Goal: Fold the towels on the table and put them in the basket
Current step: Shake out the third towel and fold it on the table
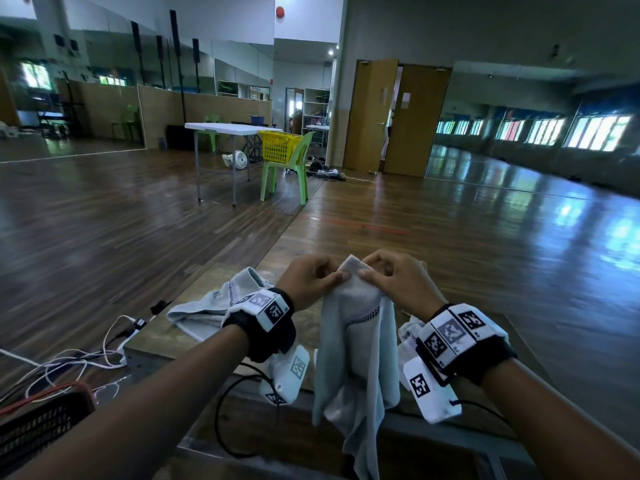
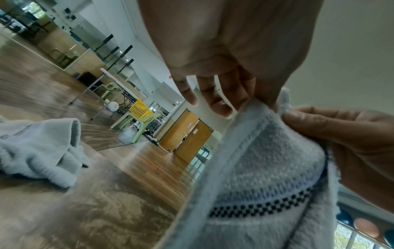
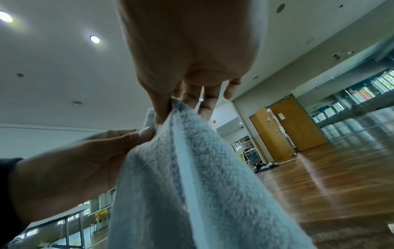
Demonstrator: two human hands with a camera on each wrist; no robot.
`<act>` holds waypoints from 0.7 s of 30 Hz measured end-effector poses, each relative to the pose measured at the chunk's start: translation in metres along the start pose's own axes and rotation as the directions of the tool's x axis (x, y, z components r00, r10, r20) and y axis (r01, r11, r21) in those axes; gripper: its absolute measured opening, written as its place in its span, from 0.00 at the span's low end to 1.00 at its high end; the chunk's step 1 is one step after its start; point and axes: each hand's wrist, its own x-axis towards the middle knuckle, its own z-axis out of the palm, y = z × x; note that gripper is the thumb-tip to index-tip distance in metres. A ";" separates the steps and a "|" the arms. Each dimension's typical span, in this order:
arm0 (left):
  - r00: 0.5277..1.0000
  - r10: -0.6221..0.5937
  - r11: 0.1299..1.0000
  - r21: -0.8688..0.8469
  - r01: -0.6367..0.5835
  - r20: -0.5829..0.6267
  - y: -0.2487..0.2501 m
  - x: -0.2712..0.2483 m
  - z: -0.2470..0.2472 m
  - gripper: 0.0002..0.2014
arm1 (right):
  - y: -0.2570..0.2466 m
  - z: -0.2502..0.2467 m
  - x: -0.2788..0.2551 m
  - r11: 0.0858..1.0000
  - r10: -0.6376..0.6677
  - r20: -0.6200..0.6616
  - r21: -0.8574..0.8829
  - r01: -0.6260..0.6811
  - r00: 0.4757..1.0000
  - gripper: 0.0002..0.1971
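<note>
A pale grey towel (image 1: 356, 341) with a dark checkered band hangs over the wooden table (image 1: 239, 278). Both hands hold it up by its top edge. My left hand (image 1: 337, 274) pinches the edge between thumb and fingers, and my right hand (image 1: 365, 268) pinches it right beside the left. In the left wrist view the left hand (image 2: 255, 101) grips the towel (image 2: 266, 168) at its hem. The right wrist view shows the right hand (image 3: 168, 107) pinching the towel (image 3: 192, 185) at its corner. A second towel (image 1: 207, 306) lies crumpled on the table's left part. A dark basket (image 1: 38, 420) with a red rim stands at the lower left.
More pale cloth (image 1: 408, 332) shows under my right wrist. White and red cables (image 1: 86, 355) trail off the table's left edge to the floor. Far across the wooden floor a yellow basket (image 1: 278, 145) sits on a green chair (image 1: 294, 171) beside a white folding table (image 1: 225, 128).
</note>
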 end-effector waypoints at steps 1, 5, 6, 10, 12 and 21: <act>1.000 0.013 1.000 0.004 -0.013 0.004 0.003 0.001 0.000 0.13 | 0.001 -0.001 -0.001 1.000 -0.012 -0.006 -0.007 0.012 1.000 0.07; 0.998 0.068 0.996 0.057 -0.069 0.019 0.008 0.004 0.002 0.11 | 0.002 -0.008 -0.004 0.995 -0.049 0.027 -0.082 0.051 0.998 0.06; 0.996 0.083 0.994 0.073 -0.085 0.025 0.007 0.003 0.004 0.10 | 0.003 -0.009 -0.004 0.995 -0.053 0.038 -0.080 0.056 0.998 0.06; 0.993 0.093 0.989 0.107 -0.101 0.076 0.004 0.000 0.017 0.08 | 0.009 -0.012 -0.006 0.993 -0.061 0.100 -0.092 0.070 0.993 0.01; 0.991 0.094 0.988 0.117 -0.105 0.097 0.001 -0.001 0.022 0.09 | 0.010 -0.012 -0.009 0.988 -0.062 0.160 -0.127 0.083 0.985 0.04; 0.975 -0.026 0.985 0.170 -0.012 0.221 -0.035 -0.020 0.034 0.15 | 0.008 -0.031 -0.005 1.000 -0.001 0.074 0.002 0.001 0.997 0.05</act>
